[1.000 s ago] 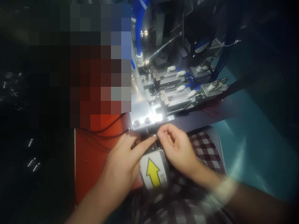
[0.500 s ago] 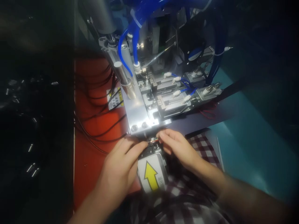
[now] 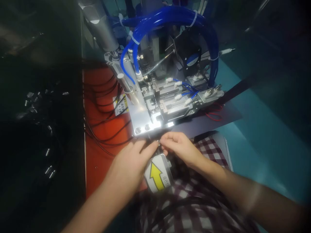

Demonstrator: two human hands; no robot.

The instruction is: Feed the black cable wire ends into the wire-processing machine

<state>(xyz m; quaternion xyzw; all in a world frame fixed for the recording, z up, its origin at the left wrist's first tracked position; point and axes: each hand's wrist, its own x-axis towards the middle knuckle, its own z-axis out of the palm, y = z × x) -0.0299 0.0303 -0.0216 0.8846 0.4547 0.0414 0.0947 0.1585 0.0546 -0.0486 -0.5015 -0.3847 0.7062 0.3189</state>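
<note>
My left hand [image 3: 132,158] reaches in at the front of the machine, thumb and fingers closed together. My right hand [image 3: 181,145] meets it from the other side in a pinch. Between the fingertips only a small shiny bit [image 3: 159,142] shows; the thin coloured wires seen there a moment ago are now covered by the fingers. Both hands are just in front of the bright metal plate [image 3: 139,118]. Below the fingertips sits a white cover with a yellow arrow [image 3: 156,176]. What the left fingertips press on is hidden.
Behind the hands stand pneumatic cylinders [image 3: 176,108] with a thick bundle of blue hoses [image 3: 170,17]. Black cables [image 3: 104,140] cross the red base [image 3: 97,181] at left. Small shiny pieces [image 3: 50,171] lie on the dark surface at far left. A checked cloth [image 3: 216,152] covers the lap.
My hands have come closer together, and the coloured wires between them have gone out of sight. The view has shifted slightly, showing more of the blue hoses.
</note>
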